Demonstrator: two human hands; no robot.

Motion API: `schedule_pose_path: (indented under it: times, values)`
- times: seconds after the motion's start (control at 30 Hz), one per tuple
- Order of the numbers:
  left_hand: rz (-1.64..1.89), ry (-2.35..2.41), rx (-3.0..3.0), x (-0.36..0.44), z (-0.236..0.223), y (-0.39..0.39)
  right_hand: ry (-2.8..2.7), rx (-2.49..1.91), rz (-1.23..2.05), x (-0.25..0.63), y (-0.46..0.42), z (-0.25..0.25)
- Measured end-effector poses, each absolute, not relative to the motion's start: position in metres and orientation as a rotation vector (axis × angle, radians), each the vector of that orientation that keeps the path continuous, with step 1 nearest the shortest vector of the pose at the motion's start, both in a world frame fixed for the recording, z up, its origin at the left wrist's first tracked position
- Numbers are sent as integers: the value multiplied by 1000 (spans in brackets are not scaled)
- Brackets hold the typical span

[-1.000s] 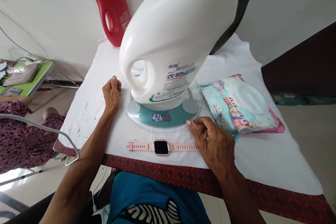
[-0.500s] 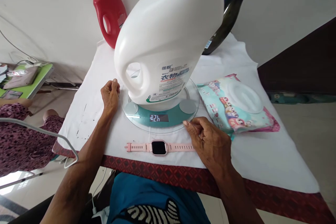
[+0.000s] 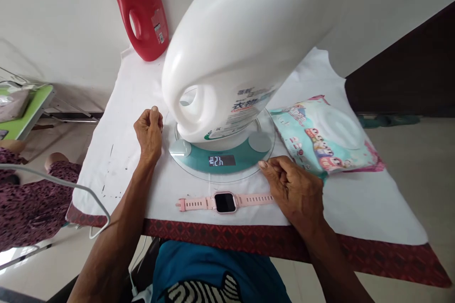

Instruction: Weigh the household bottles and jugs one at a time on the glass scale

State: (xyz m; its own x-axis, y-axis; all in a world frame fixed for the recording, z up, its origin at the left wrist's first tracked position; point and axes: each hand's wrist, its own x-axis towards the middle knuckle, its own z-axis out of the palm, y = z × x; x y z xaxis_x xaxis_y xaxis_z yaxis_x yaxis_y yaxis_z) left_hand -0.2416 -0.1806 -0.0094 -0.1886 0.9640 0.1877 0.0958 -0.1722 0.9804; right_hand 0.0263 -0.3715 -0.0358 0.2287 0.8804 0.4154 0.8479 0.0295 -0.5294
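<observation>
A large white laundry detergent bottle stands on a round glass scale; its top is out of view. Lit digits show on the scale's display, upside down to me. My left hand rests on the cloth just left of the scale, its fingers curled in and nothing visible in them. On the right, my right hand is closed, with its thumb tip at the scale's rim. A pink smartwatch lies flat in front of the scale; its right strap end reaches my right hand.
A pack of wipes lies right of the scale. A red bottle stands at the back left by the wall. White cloth covers the table. Beyond its left side are a person's patterned clothing and a green table.
My view has shifted, so the white bottle looks larger and hides the dark bottle behind it. Both hands, the scale and the watch keep their places.
</observation>
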Motion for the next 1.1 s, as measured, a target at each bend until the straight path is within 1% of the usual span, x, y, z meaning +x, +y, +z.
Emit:
schedule_pose_path:
  times: [0.33,0.63,0.8,0.93,1.1]
  values:
    - [1464,1384,1269,-231,-1,-193,-1681,-1798,-8,24,-372,-35]
    - [1471,1470,1450,-228,4,-204,-1576,-1933,67,24,-374,-43]
    - [1489,1395,1563,-226,12,-211,-1585,-1969,61,23,-372,-40]
    - [1539,1334,1624,-230,16,-215,-1659,-1897,-13,23,-371,-36]
    - [1583,1085,1824,-225,35,-221,-1700,-1818,-59,26,-374,-40]
